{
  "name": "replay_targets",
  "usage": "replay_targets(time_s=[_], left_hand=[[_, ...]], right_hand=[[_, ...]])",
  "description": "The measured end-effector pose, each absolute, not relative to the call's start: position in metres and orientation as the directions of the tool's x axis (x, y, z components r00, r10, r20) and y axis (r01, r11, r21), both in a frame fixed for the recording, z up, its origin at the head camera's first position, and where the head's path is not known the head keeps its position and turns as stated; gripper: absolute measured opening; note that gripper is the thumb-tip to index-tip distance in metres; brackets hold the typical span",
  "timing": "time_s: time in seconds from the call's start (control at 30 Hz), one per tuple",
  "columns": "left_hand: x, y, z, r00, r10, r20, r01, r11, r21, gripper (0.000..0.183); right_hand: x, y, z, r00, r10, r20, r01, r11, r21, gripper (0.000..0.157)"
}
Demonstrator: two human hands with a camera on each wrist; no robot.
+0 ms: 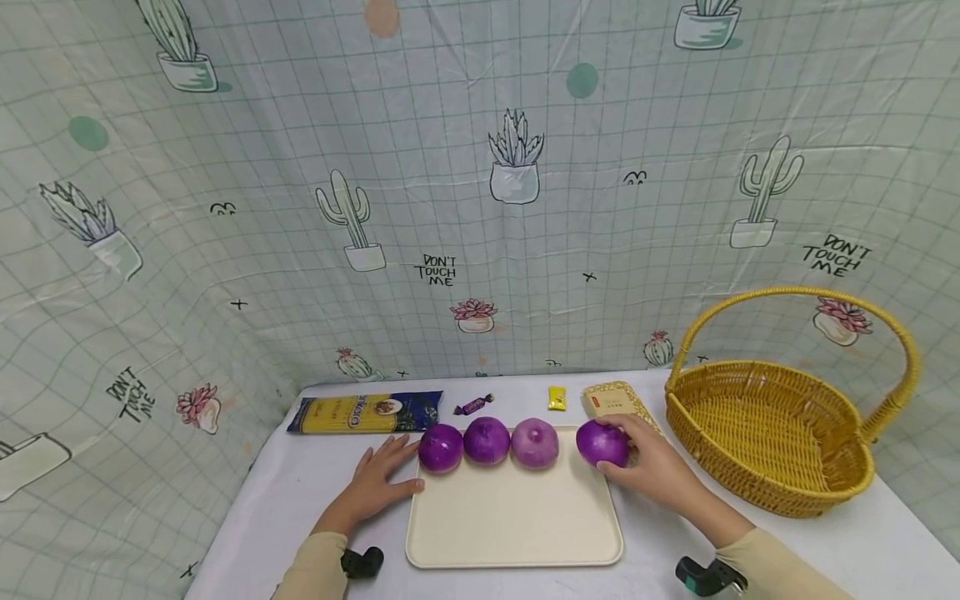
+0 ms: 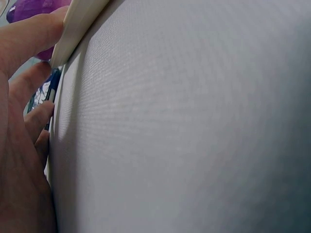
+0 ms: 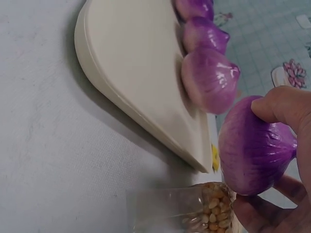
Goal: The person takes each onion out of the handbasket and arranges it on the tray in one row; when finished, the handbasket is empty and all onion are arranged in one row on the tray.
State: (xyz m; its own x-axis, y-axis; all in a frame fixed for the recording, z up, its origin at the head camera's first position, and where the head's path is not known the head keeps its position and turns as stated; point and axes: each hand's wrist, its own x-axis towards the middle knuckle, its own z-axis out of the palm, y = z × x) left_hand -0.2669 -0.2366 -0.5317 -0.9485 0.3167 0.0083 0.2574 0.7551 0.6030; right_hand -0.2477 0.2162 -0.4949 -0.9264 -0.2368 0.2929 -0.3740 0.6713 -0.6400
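My right hand (image 1: 654, 463) grips a purple onion (image 1: 596, 442) at the far right corner of a cream tray (image 1: 513, 525). In the right wrist view, thumb and fingers curl round this onion (image 3: 255, 150), which is apart from the tray. Three more onions sit in a row along the tray's far edge: a dark purple one (image 1: 440, 448), another dark one (image 1: 487, 441) and a paler one (image 1: 535, 443). My left hand (image 1: 372, 486) lies at the tray's left edge with fingers spread. In the left wrist view, its fingertips touch the tray rim (image 2: 73, 34).
A yellow wicker basket (image 1: 757, 433) with a tall handle stands at right. Behind the tray lie a yellow-and-blue pasta packet (image 1: 363, 413), a purple-wrapped candy (image 1: 474, 405), a small yellow sachet (image 1: 557, 397) and a packet of kernels (image 1: 615, 398). A patterned curtain (image 1: 480, 233) hangs behind the table.
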Motion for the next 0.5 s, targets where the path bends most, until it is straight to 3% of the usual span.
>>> replay_targets(time_s=[0.5], left_hand=[[-0.27, -0.238, -0.536, -0.949, 0.314, 0.01, 0.258, 0.761, 0.596, 0.074]], right_hand=[[-0.257, 0.199, -0.495, -0.939, -0.239, 0.249, -0.344, 0.703, -0.623, 0.065]])
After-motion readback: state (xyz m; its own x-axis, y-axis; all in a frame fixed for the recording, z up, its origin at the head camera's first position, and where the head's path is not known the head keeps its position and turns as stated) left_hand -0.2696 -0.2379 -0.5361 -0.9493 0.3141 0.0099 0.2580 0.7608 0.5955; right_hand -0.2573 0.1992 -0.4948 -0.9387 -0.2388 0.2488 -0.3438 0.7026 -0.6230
